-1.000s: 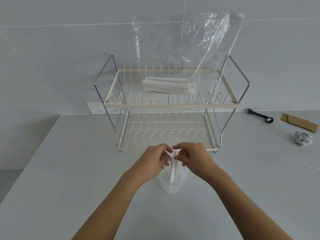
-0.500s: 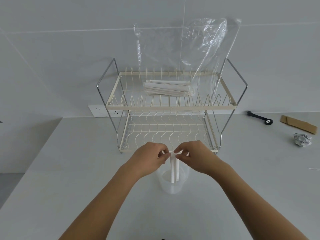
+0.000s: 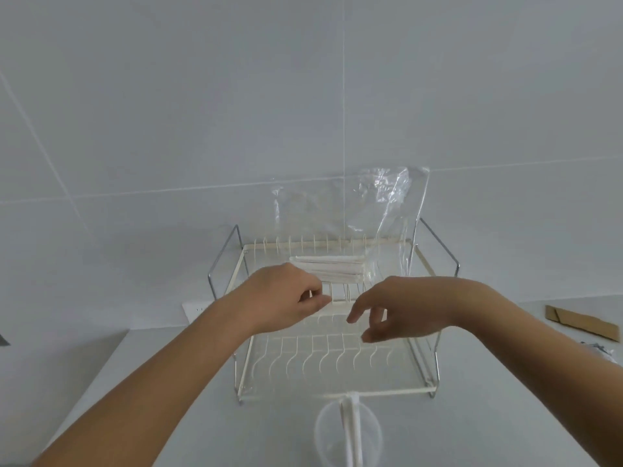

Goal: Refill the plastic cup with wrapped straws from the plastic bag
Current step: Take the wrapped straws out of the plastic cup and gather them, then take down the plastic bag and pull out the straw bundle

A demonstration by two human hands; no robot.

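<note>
The clear plastic cup (image 3: 349, 436) holds white wrapped straws (image 3: 351, 429); both hands, left (image 3: 283, 303) and right (image 3: 401, 310), hover released above it, holding nothing.

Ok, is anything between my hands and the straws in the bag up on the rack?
Only the bag itself. The straws lie inside the clear bag on the rack's top shelf, just beyond the left hand and right hand.

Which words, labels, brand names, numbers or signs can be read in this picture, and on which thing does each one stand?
None can be read.
Plastic bag on the dish rack: clear, no print shows.
Wrapped straws in the bag: plain wrappers; any print is too blurred to tell.
Plastic cup: blurred, no marking shows.
Cardboard strip: no print shows.
Wall socket: no label shows.
</note>
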